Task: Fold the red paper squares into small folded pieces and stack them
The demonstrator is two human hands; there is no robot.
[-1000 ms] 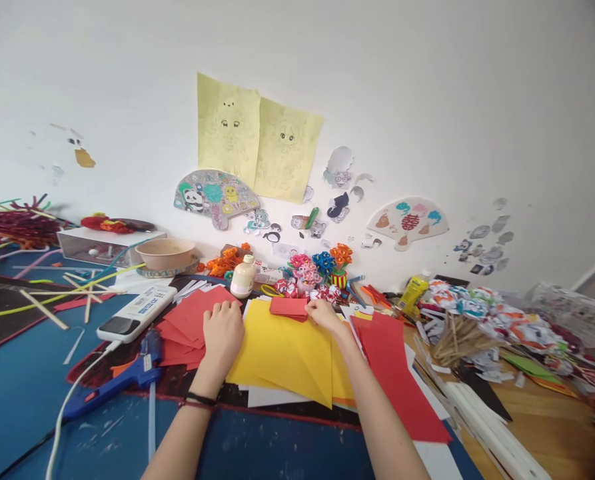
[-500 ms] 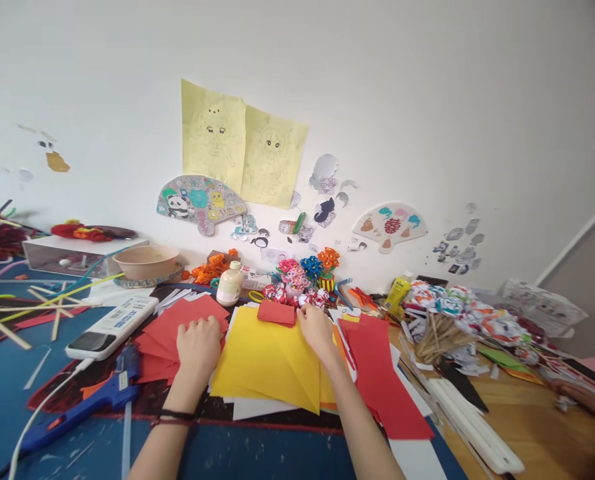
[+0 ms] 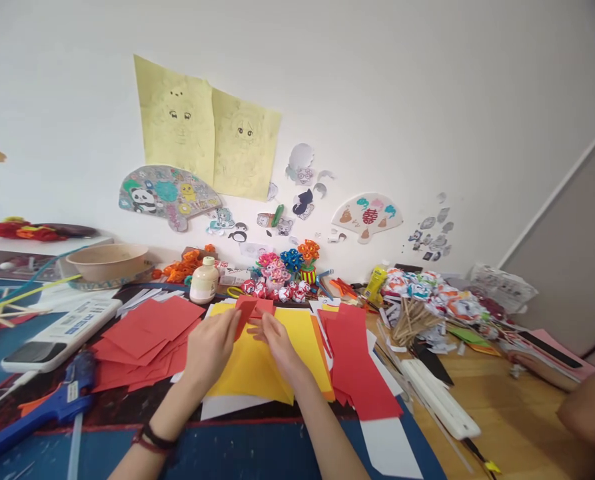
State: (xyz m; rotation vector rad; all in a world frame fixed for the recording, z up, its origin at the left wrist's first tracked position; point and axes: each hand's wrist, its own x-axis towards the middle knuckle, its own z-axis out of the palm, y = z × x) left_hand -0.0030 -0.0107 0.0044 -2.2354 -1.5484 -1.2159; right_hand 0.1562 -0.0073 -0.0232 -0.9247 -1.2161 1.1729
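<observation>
Both hands, left hand (image 3: 211, 347) and right hand (image 3: 272, 340), pinch a small red paper (image 3: 250, 312) over the yellow sheets (image 3: 257, 367).

**Reds and yellows across a blue table**

A small red folded paper (image 3: 250, 312) sits over bright yellow sheets (image 3: 257, 363). More red paper (image 3: 142, 333) fans out on one side, a long red strip (image 3: 360, 363) on the other. The glue gun (image 3: 52, 407) is blue with orange trim, on a blue table (image 3: 257, 453). Pale yellow drawings (image 3: 202, 130) hang on the white wall (image 3: 427, 87); a cream bottle (image 3: 203, 281) stands beneath them.
</observation>
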